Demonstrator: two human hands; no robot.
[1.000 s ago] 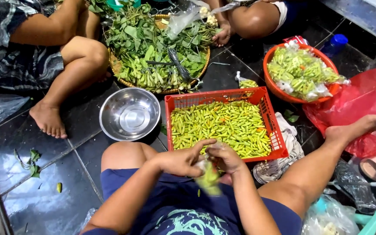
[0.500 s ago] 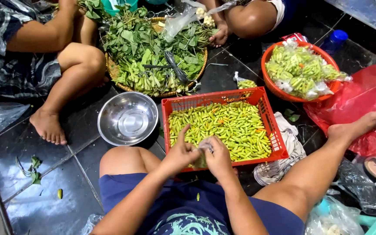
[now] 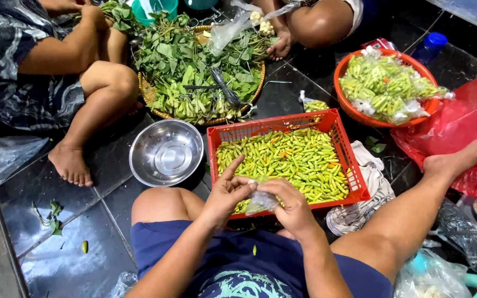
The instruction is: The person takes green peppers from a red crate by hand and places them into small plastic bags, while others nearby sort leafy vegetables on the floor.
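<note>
I sit on the floor with my legs spread around a red plastic crate (image 3: 349, 143) heaped with small green and yellow chillies (image 3: 288, 157). My left hand (image 3: 228, 190) and my right hand (image 3: 291, 207) meet over the crate's near edge. Together they pinch a small clear plastic bag (image 3: 260, 201) with a few chillies in it. My left index finger points up over the pile.
An empty steel bowl (image 3: 167, 153) stands left of the crate. Behind are a woven tray of green leaves (image 3: 194, 72) and an orange basin of bagged chillies (image 3: 385, 88). A red plastic bag (image 3: 465, 127) lies right. Two other people sit beyond, one's bare foot (image 3: 70, 163) near the bowl.
My hands have moved from my lap forward to the crate's near edge, still working the small bag. The camera has tilted slightly.
</note>
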